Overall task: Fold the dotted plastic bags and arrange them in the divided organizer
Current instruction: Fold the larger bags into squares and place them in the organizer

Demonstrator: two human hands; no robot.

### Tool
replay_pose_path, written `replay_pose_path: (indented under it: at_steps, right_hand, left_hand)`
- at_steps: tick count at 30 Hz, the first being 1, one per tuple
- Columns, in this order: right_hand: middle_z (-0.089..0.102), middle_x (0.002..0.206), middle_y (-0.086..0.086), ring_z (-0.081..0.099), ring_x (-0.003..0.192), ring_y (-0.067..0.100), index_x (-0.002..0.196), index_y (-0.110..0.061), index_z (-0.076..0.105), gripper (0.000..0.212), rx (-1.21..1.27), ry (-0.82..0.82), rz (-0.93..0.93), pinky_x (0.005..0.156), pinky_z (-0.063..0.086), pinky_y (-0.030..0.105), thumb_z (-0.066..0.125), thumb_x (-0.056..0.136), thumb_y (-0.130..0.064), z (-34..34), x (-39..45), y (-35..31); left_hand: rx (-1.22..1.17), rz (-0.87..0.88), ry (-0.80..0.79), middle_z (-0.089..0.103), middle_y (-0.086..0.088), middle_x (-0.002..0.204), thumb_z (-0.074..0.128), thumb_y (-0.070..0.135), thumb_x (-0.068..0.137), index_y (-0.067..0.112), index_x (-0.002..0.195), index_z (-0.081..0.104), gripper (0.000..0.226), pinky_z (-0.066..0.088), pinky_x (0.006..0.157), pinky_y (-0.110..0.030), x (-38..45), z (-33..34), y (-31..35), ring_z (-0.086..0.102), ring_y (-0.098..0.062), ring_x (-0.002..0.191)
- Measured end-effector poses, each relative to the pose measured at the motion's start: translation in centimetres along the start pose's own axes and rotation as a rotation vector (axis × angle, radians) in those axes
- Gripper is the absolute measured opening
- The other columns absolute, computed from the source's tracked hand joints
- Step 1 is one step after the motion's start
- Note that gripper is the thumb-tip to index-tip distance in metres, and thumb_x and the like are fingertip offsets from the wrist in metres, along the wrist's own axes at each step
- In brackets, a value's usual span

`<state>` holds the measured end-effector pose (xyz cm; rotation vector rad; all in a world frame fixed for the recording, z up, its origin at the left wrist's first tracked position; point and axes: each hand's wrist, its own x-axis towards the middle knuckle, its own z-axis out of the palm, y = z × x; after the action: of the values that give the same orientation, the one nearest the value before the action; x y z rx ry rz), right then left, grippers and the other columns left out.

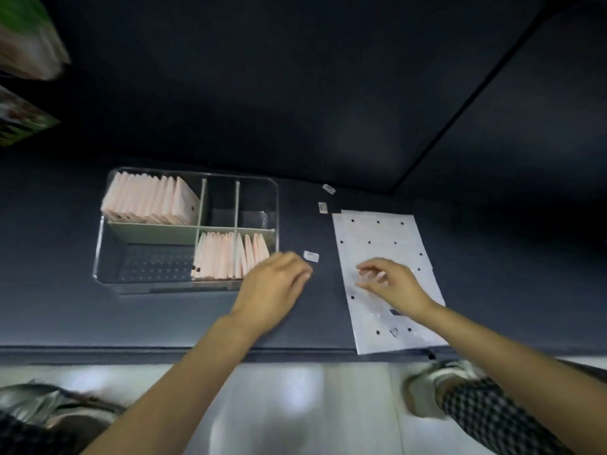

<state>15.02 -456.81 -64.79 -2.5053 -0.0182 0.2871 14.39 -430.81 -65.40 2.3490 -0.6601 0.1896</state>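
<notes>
A flat stack of white dotted plastic bags lies on the dark table at the right. My right hand rests on its middle, fingers spread and curled on the top bag. My left hand hovers open over the table, just right of the clear divided organizer. Folded pink bags stand in the organizer's back left compartment and front right compartment. The front left compartment and the two small back right ones hold no bags.
Three small white labels lie on the table between organizer and bags. The table's front edge runs across below my hands. Below it are a pale floor and my shoes. Blurred green boxes sit at far left.
</notes>
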Motion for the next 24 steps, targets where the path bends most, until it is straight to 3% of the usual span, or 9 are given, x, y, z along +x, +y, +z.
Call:
replay_pose_path:
  at_steps: [3, 6, 7, 9, 11, 14, 19, 24]
  right_hand:
    - [0.051, 0.116, -0.014, 0.049, 0.109, 0.008, 0.122, -0.023, 0.056, 0.053, -0.136, -0.159, 0.041, 0.094, 0.038, 0.018, 0.076, 0.075, -0.035, 0.2, -4.6, 4.9]
    - [0.038, 0.137, -0.014, 0.034, 0.126, 0.005, 0.133, -0.025, 0.049, 0.066, -0.293, -0.277, -0.082, 0.107, 0.028, 0.021, 0.074, 0.074, -0.044, 1.5, -7.7, 7.3]
    - [0.039, 0.139, -0.012, 0.035, 0.127, 0.007, 0.131, -0.024, 0.052, 0.064, -0.332, -0.252, -0.139, 0.107, 0.030, 0.025, 0.075, 0.074, -0.041, 2.0, -8.4, 7.7]
    - [0.058, 0.128, -0.002, 0.055, 0.116, 0.017, 0.114, -0.019, 0.067, 0.053, -0.346, -0.093, -0.265, 0.096, 0.048, 0.032, 0.084, 0.065, -0.030, 2.9, -9.6, 7.8]
    - [0.069, 0.110, -0.003, 0.067, 0.098, 0.017, 0.093, -0.022, 0.076, 0.042, -0.356, 0.031, -0.344, 0.080, 0.056, 0.031, 0.090, 0.054, -0.025, 3.7, -10.4, 7.4]
    - [0.073, 0.097, -0.008, 0.069, 0.085, 0.012, 0.077, -0.027, 0.077, 0.032, -0.322, 0.105, -0.391, 0.074, 0.055, 0.024, 0.092, 0.051, -0.021, 4.2, -10.9, 7.0]
    - [0.071, 0.087, -0.009, 0.064, 0.083, 0.014, 0.087, -0.017, 0.073, 0.008, -0.200, 0.110, -0.374, 0.075, 0.051, 0.024, 0.073, 0.079, -0.019, 2.7, -10.5, 4.4]
    - [0.064, 0.087, 0.002, 0.054, 0.090, 0.016, 0.098, -0.013, 0.063, 0.015, -0.175, 0.006, -0.303, 0.074, 0.035, 0.022, 0.056, 0.091, -0.025, -1.2, -7.2, 0.9]
  left_hand:
    - [-0.029, -0.091, -0.276, 0.054, 0.002, 0.132, 0.049, 0.029, 0.097, 0.020, 0.124, 0.058, 0.030, 0.035, 0.102, -0.027, -2.7, 4.8, 0.3, 0.047, -0.019, 0.122]
    - [0.114, -0.103, -0.456, 0.020, 0.007, 0.156, 0.045, 0.040, 0.096, 0.026, 0.144, 0.035, 0.051, 0.002, 0.117, -0.026, -5.2, 7.4, -0.5, 0.013, -0.014, 0.145]
    - [0.158, -0.081, -0.473, 0.012, 0.007, 0.157, 0.045, 0.042, 0.096, 0.027, 0.147, 0.029, 0.055, -0.007, 0.116, -0.027, -5.7, 7.7, -0.6, 0.006, -0.015, 0.146]
    - [0.180, -0.073, -0.466, 0.010, 0.006, 0.158, 0.048, 0.043, 0.095, 0.027, 0.147, 0.027, 0.059, -0.015, 0.112, -0.029, -6.0, 8.0, -0.6, 0.003, -0.017, 0.146]
    - [0.186, -0.079, -0.458, 0.011, 0.007, 0.158, 0.048, 0.044, 0.094, 0.028, 0.147, 0.027, 0.060, -0.015, 0.111, -0.027, -5.8, 7.9, -0.4, 0.003, -0.016, 0.146]
    - [0.192, -0.067, -0.471, 0.009, 0.011, 0.157, 0.049, 0.047, 0.093, 0.031, 0.147, 0.024, 0.062, -0.012, 0.111, -0.024, -5.5, 8.0, -0.1, 0.001, -0.013, 0.146]
    - [0.067, 0.033, -0.521, 0.006, 0.024, 0.149, 0.063, 0.047, 0.084, 0.035, 0.147, 0.022, 0.076, -0.007, 0.115, -0.020, -3.9, 8.6, 1.5, -0.003, -0.003, 0.142]
    - [-0.149, -0.202, -0.343, 0.049, 0.011, 0.137, 0.069, 0.040, 0.081, 0.034, 0.137, 0.042, 0.062, 0.030, 0.108, -0.025, -3.0, 9.3, 3.1, 0.038, -0.010, 0.131]
